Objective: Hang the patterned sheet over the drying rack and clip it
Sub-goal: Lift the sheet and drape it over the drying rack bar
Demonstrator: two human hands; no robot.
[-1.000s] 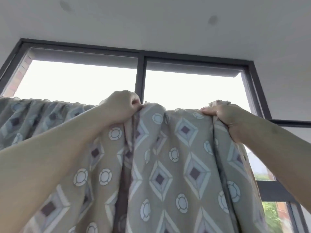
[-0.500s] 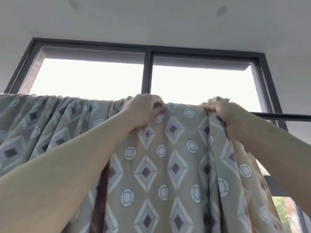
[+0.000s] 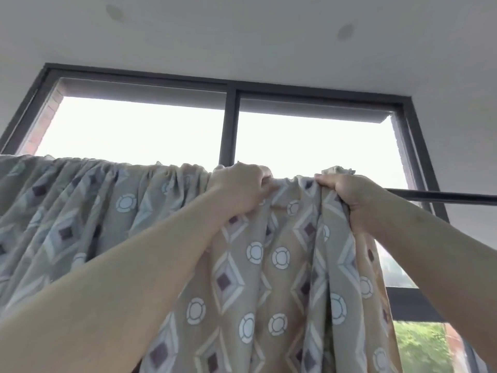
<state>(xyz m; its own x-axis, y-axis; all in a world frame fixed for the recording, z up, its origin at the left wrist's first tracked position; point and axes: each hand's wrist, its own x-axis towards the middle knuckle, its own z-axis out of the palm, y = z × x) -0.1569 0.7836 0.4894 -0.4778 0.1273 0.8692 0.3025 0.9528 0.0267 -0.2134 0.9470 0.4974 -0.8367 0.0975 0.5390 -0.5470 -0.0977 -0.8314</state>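
Evidently soft, light and quick to bunch, the patterned sheet [image 3: 269, 278] drapes over the drying rack bar [image 3: 443, 197] across mid-frame, left hand [image 3: 239, 192] and right hand [image 3: 352, 197] each with fingers [image 3: 262, 184] curled, gripping its gathered top edge, the sensible hold.

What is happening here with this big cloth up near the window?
A person is hanging a patterned sheet over a dark rail in front of a window. The left hand and the right hand both grip the sheet's bunched top edge at the rail. The sheet hangs down in folds and is gathered along the rail to the left. The rail to the right of the hands is bare. No clip is visible.
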